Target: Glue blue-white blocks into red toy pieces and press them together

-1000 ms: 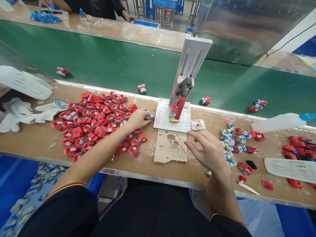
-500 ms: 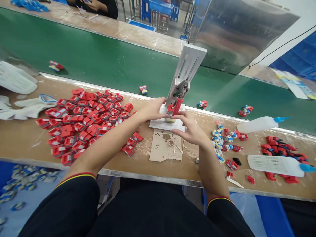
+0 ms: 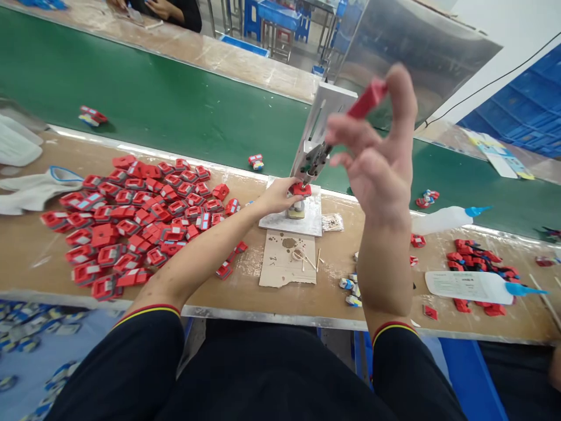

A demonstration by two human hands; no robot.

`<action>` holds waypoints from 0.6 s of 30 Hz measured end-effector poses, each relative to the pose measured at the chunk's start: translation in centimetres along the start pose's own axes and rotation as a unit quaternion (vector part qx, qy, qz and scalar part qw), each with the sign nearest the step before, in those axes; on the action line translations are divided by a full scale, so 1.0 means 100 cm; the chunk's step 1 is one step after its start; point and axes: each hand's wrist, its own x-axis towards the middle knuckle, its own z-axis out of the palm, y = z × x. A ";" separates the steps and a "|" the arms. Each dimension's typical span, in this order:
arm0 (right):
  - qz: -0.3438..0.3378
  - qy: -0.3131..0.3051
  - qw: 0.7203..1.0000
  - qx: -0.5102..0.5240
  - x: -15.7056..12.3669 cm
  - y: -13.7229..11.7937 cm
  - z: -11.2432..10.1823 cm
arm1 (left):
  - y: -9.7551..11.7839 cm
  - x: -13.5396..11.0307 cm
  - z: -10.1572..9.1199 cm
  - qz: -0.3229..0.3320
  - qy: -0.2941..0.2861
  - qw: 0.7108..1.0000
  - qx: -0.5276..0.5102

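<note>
A toggle press with a slotted metal upright [image 3: 318, 126] stands on a pale base plate [image 3: 312, 213]. At its foot, my left hand [image 3: 279, 196] is closed around the side of a small red toy car part [image 3: 302, 189], which sits on the fixture under the press tip. My right hand [image 3: 377, 169] is raised high and blurred, with the lever's red handle [image 3: 367, 100] between its fingers. Below the plate lies a stained piece of cardboard [image 3: 287, 263] with cotton swabs and a ring on it.
A heap of red car parts [image 3: 140, 216] covers the bench on the left, by a white glove [image 3: 41, 190]. White bottles with blue nozzles [image 3: 468, 286] lie at right near more red parts [image 3: 473, 257]. Behind runs a green conveyor [image 3: 188, 105] carrying several toy cars. Another person's hands [image 3: 162, 9] are across it.
My right hand has moved up and toward the camera, swinging the red lever handle upward. The press tip now shows above the red part. My left hand stays at the fixture.
</note>
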 end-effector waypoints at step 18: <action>-0.103 -0.104 0.947 -0.287 -0.079 0.028 0.041 | 0.056 -0.120 -0.042 -0.152 -0.008 0.888 -0.435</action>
